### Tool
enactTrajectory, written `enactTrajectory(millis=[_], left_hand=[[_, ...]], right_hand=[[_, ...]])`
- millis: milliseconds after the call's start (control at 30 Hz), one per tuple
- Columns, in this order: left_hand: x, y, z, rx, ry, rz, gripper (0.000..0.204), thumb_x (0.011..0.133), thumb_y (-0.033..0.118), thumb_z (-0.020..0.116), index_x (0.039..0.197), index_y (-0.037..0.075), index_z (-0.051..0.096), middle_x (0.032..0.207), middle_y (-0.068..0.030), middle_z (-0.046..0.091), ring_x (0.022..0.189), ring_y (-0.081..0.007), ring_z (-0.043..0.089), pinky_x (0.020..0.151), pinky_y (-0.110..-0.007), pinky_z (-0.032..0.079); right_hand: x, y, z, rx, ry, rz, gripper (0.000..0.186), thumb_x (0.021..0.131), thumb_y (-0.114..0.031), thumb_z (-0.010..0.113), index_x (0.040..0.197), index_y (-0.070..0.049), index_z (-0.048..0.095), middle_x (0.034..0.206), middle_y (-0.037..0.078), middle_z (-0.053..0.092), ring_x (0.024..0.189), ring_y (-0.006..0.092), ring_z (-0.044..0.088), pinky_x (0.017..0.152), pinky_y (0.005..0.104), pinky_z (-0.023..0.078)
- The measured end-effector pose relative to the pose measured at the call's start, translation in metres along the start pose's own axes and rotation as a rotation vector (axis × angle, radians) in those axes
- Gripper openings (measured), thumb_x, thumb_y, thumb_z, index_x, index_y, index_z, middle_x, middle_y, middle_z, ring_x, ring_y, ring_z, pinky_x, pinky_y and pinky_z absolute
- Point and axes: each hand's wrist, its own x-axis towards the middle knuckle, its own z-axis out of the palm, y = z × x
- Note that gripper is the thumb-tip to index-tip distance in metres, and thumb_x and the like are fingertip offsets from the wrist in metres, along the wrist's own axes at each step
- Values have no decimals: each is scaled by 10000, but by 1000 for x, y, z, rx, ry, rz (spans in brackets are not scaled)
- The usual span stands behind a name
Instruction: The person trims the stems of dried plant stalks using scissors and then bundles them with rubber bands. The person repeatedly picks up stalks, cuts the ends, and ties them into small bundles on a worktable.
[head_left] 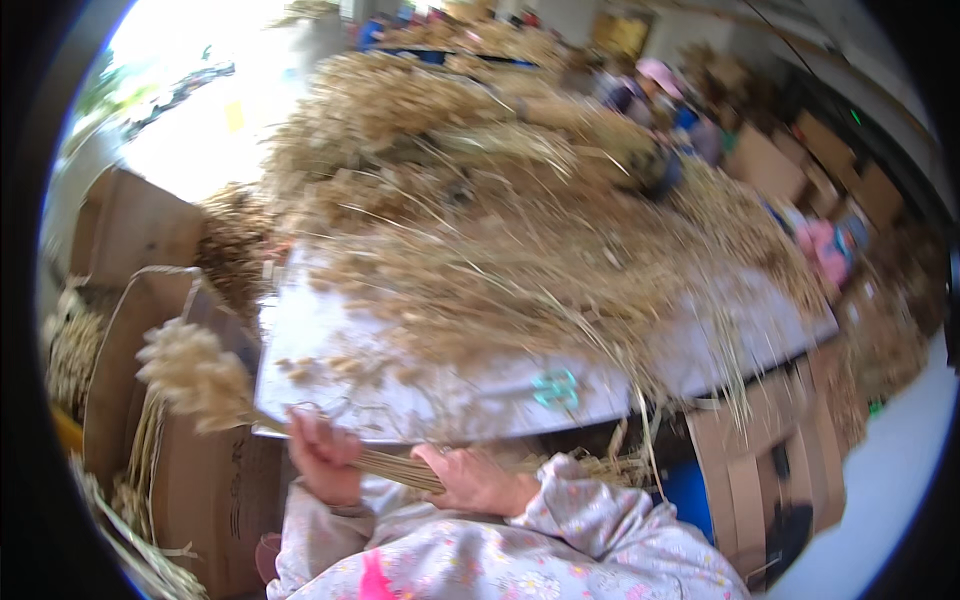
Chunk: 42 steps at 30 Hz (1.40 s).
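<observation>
A bunch of dried grass [195,375] with fluffy cream heads lies across the front of my body, its heads pointing left. My left hand [324,455] is closed round the stems just below the heads. Farther along the stems, my right hand [475,481] grips them, thumb on top. Both hands are just off the near edge of the white table [300,325]. Teal-handled scissors [555,390] lie on the table, beyond my right hand; their blades are too blurred to make out. A large heap of loose dried grass [480,240] spreads over the table behind them.
Open cardboard boxes [140,230] stand at the left, with bundled stems [75,355] beside them. Another cardboard box [765,450] stands at the right below the table edge. Across the table sits a person in a pink cap [658,76]. More boxes [765,165] are stacked behind.
</observation>
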Motion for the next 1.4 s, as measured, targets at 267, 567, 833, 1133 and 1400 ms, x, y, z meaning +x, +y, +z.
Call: enactTrajectory(millis=[267,567,833,1133,1400], left_hand=[[8,28,-3,-74,-215,41,450,1019,365,332,641,123,364,449,50,203,362,-70,165,358,-240,196],[-2,-8,-19,-41,204,-77,376,964,431,454,867,75,527,518,38,400,479,-109,409,613,-252,424],[-15,10,8,956,-536,-750,338,745,177,726,1000,-33,659,764,-87,666,774,-214,643,705,-319,502],[25,-107,70,1997,-1278,0,520,775,327,692,1166,44,497,824,-181,638,790,-392,608,731,-435,481],[65,-136,63,2167,-1178,-149,371,837,359,633,932,39,470,726,-217,596,720,-416,592,626,-490,448]], right_hand=[[-62,25,-11,-131,33,197,327,748,-265,689,836,-10,504,636,189,593,587,359,607,565,448,479],[-71,46,-41,-651,390,150,72,803,-132,536,732,-140,528,590,45,594,611,183,640,525,329,470],[-67,91,-73,-744,425,155,103,850,-151,499,758,-156,546,660,18,630,672,169,640,619,325,445],[-65,110,-81,-705,398,94,95,849,-149,491,833,-133,584,735,31,646,767,183,649,750,351,464],[-101,101,-88,-458,626,-244,200,803,-128,589,998,-85,610,957,81,620,1016,245,581,936,441,444]])
